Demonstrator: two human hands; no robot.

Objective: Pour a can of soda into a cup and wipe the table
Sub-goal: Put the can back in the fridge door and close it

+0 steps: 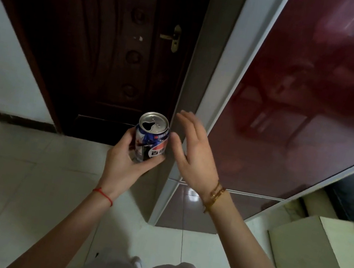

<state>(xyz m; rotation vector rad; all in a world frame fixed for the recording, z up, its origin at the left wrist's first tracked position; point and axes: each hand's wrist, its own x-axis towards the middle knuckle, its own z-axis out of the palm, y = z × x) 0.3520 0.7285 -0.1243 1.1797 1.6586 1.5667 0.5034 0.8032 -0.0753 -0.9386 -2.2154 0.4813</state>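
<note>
can (151, 137) upright in front of the chest, axis near vertical, mouth open on top | left hand (124, 160) wrapped round its lower body | right hand (192, 150) spread, empty, just beside the can's right | contents hidden | no cup or table in view

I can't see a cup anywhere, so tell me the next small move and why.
Probably keep the soda can upright and turn away from the dark door to look for the cup. The can's top is already open, the left hand alone holds it, the right hand is open beside it, and no cup or table shows here.
</note>
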